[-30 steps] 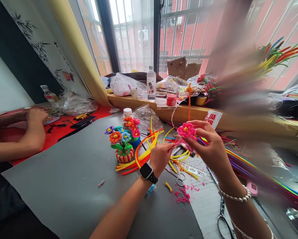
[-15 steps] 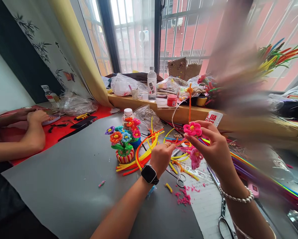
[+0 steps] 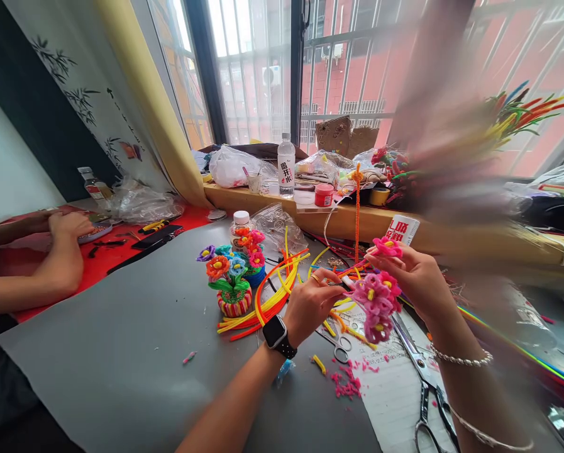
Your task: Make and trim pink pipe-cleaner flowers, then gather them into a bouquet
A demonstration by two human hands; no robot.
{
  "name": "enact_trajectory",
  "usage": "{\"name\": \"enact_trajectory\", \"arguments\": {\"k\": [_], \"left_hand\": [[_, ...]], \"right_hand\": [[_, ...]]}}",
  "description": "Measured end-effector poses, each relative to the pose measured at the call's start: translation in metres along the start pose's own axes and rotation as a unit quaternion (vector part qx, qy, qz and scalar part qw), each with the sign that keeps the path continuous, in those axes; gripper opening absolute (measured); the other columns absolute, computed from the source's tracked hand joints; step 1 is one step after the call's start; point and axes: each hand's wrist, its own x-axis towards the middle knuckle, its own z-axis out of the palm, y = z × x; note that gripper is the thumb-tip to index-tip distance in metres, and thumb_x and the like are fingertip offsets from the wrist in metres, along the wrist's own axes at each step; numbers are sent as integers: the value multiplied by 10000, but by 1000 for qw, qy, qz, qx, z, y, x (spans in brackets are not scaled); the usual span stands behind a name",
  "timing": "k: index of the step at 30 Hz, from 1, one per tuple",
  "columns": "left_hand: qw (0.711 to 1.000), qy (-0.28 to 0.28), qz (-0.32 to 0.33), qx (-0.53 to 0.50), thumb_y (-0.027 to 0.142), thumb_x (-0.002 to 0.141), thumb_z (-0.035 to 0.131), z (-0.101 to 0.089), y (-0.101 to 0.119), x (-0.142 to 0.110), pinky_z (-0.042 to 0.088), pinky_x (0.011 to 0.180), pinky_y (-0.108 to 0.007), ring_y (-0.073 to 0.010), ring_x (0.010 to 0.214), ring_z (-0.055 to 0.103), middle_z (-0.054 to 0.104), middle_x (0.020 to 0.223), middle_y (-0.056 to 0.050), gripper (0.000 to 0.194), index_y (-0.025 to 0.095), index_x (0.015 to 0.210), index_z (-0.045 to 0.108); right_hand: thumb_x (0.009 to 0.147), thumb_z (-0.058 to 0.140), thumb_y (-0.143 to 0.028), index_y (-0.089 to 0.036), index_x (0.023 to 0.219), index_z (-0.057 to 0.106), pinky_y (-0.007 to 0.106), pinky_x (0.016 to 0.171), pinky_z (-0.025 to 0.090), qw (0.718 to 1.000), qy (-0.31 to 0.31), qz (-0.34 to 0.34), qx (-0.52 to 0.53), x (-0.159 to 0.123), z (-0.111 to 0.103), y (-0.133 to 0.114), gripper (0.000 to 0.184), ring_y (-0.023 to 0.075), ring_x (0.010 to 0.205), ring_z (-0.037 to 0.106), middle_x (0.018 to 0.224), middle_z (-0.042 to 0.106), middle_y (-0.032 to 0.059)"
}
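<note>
My left hand (image 3: 311,305), with a watch at the wrist, is closed on the stems of a pink pipe-cleaner flower bunch (image 3: 372,301), whose blooms hang to the right of the fingers. A bright pink flower with a yellow centre (image 3: 388,247) is pinched between the thumb and fingers of my right hand (image 3: 416,274), just above the bunch. Its stem runs left towards my left hand; where it ends is hidden. Beneath lie small scissors (image 3: 341,346), yellow and orange pipe cleaners (image 3: 282,292) and pink fluff scraps (image 3: 346,380).
Potted pipe-cleaner flowers (image 3: 234,302) stand left of my hands, before a white-capped bottle (image 3: 241,218). Large scissors (image 3: 420,365) lie on a printed sheet (image 3: 385,396) at right. A water bottle (image 3: 286,167) stands on the sill. Another person's hands (image 3: 69,223) are at far left.
The bunch has swung up and turned, so more of its blooms face me. My right hand has shifted right and slightly down, tilting the single flower. The large scissors show more fully.
</note>
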Motion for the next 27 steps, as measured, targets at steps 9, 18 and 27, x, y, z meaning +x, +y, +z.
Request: {"name": "enact_trajectory", "arguments": {"k": [9,18,27], "left_hand": [[999,9,8,-47,245,788,476,5,-2,-2,490,677,-234,-119,775,618,611,1065,-68,184,202,762,653],[997,54,-56,-22,224,775,495,8,-3,-2,482,620,-202,-113,697,615,675,800,-33,166,193,775,658],[979,133,-145,55,181,754,519,2,-9,0,479,642,-242,-138,694,614,672,770,-49,133,163,773,650]], "right_hand": [[693,627,-357,-176,822,672,321,746,438,995,-89,-42,-25,1,4,1,227,202,836,559,915,608,67],[706,575,-434,-175,920,634,298,666,488,988,-127,53,73,2,8,10,342,196,759,596,844,640,74],[636,658,-358,-183,764,677,302,710,479,987,-146,41,59,-8,57,16,217,212,780,600,842,662,46]]}}
